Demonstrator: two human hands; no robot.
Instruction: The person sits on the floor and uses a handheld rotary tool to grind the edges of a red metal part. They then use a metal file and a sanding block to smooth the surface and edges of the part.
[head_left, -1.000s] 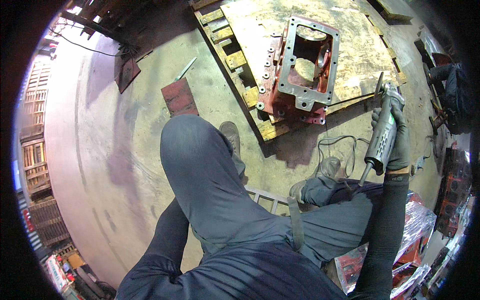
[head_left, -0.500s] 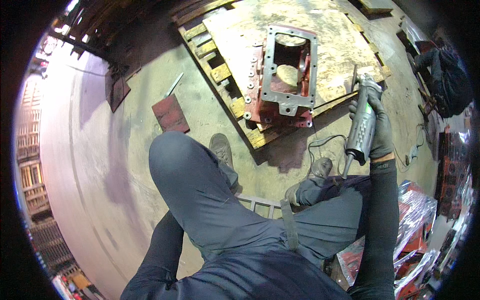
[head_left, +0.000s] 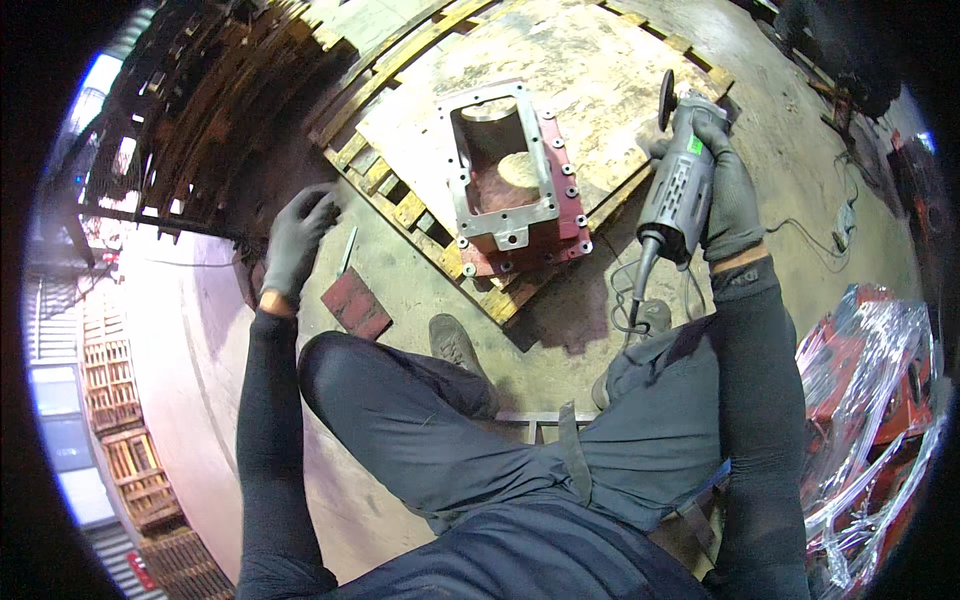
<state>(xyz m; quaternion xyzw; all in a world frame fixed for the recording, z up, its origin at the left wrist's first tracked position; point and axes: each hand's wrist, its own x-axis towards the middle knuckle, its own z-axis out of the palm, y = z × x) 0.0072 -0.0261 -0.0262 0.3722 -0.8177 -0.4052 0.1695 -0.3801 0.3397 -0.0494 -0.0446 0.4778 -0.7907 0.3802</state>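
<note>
Your right hand (head_left: 728, 195), in a dark grey glove, is wrapped tight around the body of a grey handheld angle grinder (head_left: 678, 190). The grinder's long axis runs from the dark disc (head_left: 667, 98) at its far end back toward you, where its black cable (head_left: 640, 275) drops to the concrete floor (head_left: 420, 290). The disc hangs in the air just beside the right edge of the wooden pallet (head_left: 400, 205), touching nothing.

The red and grey cast-metal housing with a rectangular open top (head_left: 510, 180) lies on the worn plywood sheet (head_left: 590, 70) that covers the pallet, ahead of you and to the left of the grinder. Its long side runs away from you, tilted slightly. Your right hand is the nearer one to it; the disc would have to swing left to meet the bolted flange.

Your left hand (head_left: 292, 240), also gloved, is open with fingers loosely spread, holding nothing, out over the floor well left of the housing. Just below it lie a flat rust-red metal plate (head_left: 355, 303) and a thin pale metal strip (head_left: 347, 250).

The housing holds nothing that shows; through its opening you see only its red inner walls and a round bore.
</note>
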